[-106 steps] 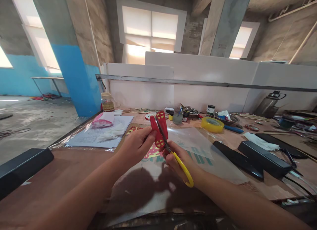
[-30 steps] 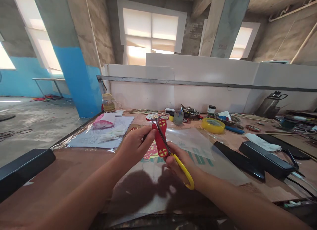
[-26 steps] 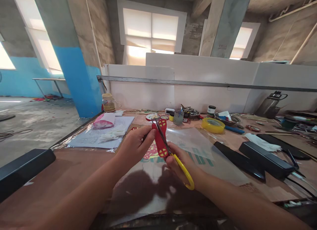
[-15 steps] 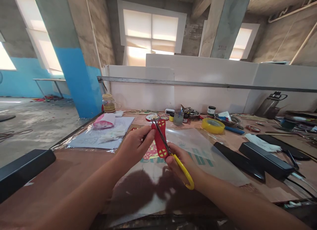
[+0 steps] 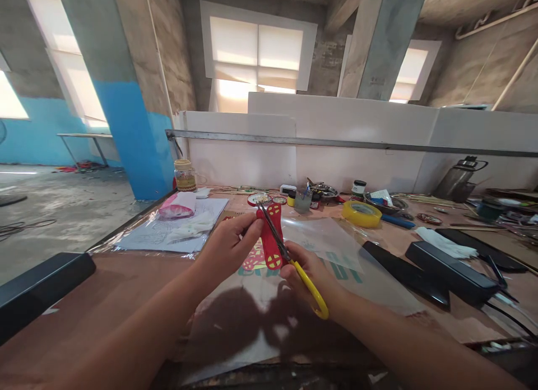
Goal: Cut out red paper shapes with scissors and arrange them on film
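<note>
Between the thumb and fingers of my left hand (image 5: 236, 237) is the upper left edge of a red cutout (image 5: 271, 241) with yellow round patterns at its ends. My right hand (image 5: 309, 273) is closed on scissors with a yellow handle (image 5: 310, 289). The dark scissor blades (image 5: 272, 227) lie slantwise across the cutout, tips near my left fingertips. Whether the blades are parted is hard to tell. Behind the cutout, a pink and yellow patterned piece (image 5: 253, 258) rests on a translucent sheet (image 5: 336, 250) with green print.
White papers (image 5: 172, 224) and a lidded jar (image 5: 184, 176) are at the left. Yellow tape (image 5: 361, 213), a small cup (image 5: 303, 199) and metal bowls stand at the back. Black lamp-like bars (image 5: 451, 272) lie right, another (image 5: 46, 286) left. A steel bottle (image 5: 456, 177) stands far right.
The red cutout has tilted slightly, its lower end shifting a little to the left and down. Both hands keep nearly the same place and hold.
</note>
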Motion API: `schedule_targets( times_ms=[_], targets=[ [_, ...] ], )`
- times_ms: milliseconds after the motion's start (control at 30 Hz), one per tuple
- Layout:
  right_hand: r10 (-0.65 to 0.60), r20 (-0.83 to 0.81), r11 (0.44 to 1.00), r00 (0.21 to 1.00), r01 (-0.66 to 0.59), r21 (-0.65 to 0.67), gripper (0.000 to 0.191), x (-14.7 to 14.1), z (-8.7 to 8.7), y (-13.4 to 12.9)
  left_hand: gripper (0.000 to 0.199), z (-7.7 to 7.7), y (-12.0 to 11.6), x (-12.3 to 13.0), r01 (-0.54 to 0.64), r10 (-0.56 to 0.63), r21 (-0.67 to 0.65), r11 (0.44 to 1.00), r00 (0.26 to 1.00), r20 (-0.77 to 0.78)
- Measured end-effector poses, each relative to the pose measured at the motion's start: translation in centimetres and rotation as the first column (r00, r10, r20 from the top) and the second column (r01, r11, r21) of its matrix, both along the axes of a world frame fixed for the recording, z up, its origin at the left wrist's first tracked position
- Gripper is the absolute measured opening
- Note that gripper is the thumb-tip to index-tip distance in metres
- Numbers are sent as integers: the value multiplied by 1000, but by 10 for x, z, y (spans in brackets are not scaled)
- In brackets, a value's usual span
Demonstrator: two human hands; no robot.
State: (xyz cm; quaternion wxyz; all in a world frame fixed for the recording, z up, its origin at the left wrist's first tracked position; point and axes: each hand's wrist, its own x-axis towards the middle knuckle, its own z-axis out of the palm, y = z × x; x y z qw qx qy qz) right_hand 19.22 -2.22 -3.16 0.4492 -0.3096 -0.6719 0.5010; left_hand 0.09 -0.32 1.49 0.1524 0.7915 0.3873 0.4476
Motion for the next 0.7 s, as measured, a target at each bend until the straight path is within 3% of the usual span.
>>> schedule_targets(
  times_ms=[267,500,700],
  targets=[
    [-15,21,1000,1000,15,20,68,0,0,2,34,0,1,-2,23,-23,-7,1000,1000,-5],
    [-10,3,999,1000,10,-37,54,-1,-3,3,34,2,1,-1,42,-42,-3,999,999,29],
    [-36,24,998,999,38,-57,55,-2,0,5,30,1,1,0,-34,33,27,999,998,60]
  ],
)
